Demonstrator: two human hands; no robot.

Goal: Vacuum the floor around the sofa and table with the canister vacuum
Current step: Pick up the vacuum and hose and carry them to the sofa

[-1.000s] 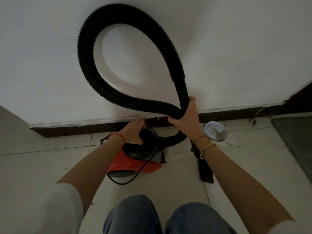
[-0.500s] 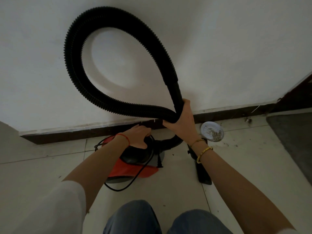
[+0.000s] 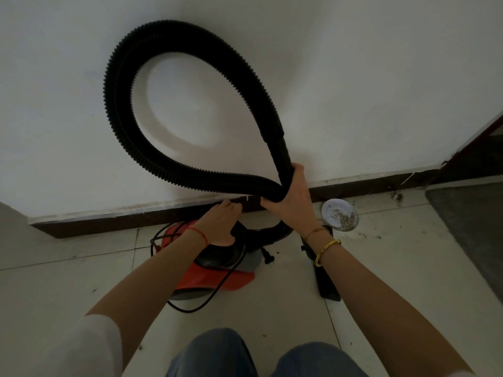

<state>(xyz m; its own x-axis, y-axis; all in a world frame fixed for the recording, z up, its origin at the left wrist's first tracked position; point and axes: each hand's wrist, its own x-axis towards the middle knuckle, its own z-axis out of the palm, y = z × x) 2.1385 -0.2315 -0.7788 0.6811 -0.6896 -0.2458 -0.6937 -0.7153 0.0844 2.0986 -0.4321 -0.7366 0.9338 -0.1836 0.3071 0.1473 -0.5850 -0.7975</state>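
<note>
Pale floor tiles point(image 3: 272, 308) meet a dark skirting board point(image 3: 109, 223) under a white wall point(image 3: 353, 77). Against that skirting sits the red canister vacuum point(image 3: 215, 278); the left hand point(image 3: 220, 227) rests curled over its black top. The right hand point(image 3: 292, 198) clasps the crossing of the looped black hose point(image 3: 130, 131). Just right, a small round dish point(image 3: 340, 213) stands among scattered debris, with a grey mat point(image 3: 473, 235) beyond.

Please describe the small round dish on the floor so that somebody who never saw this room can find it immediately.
Follow the dark baseboard at the foot of the white wall toward the right. Just in front of it, right of the right hand gripping the black hose, a small round dish sits on the tiled floor. It is the only pale, shiny thing there, with small greyish bits inside.
</note>
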